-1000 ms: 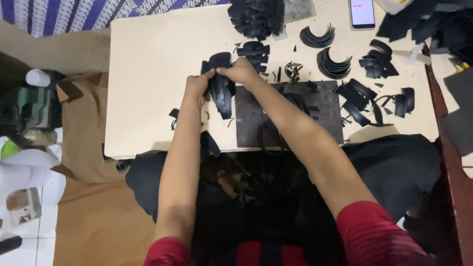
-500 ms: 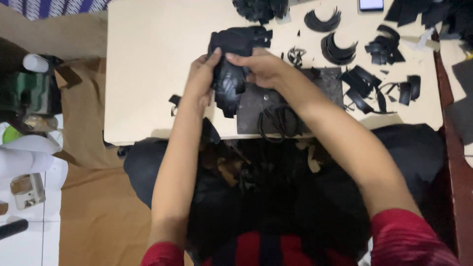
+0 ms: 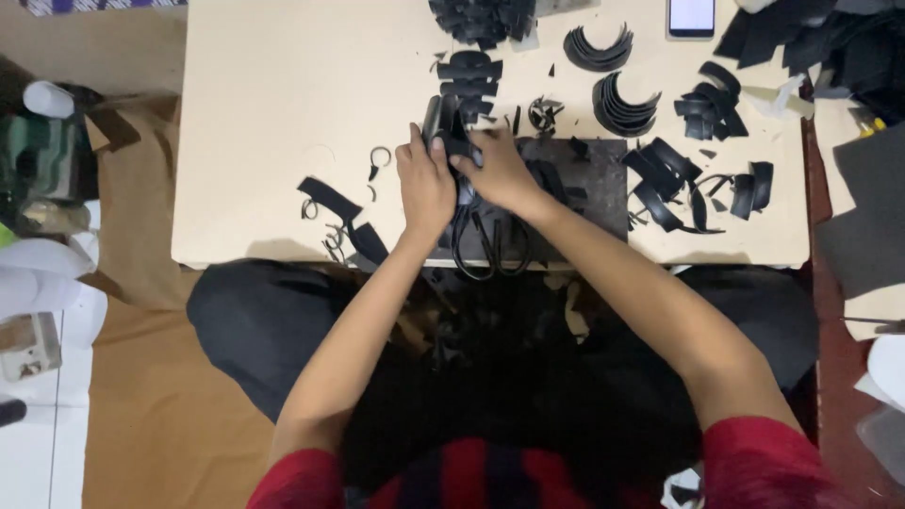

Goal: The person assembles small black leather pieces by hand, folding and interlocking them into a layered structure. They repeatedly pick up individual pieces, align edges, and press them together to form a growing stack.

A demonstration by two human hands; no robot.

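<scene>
My left hand (image 3: 425, 185) and my right hand (image 3: 497, 171) meet over a black piece of material (image 3: 449, 125), and both grip it above a dark cutting mat (image 3: 594, 193) on the low beige table (image 3: 273, 104). Part of the piece is hidden under my fingers. Black-handled scissors (image 3: 488, 243) lie on the mat just below my hands, near the table's front edge.
Stacks of curved black cut pieces (image 3: 622, 102) and black strips (image 3: 679, 184) lie right of the mat. A pile of black pieces (image 3: 481, 17) and a phone (image 3: 692, 15) sit at the far edge. Black scraps (image 3: 332, 205) lie at the front left. Bottles and bags (image 3: 42, 141) stand left on the floor.
My hands have drawn the black piece toward me and slightly to the right. The piece is now more folded up inside my fingers.
</scene>
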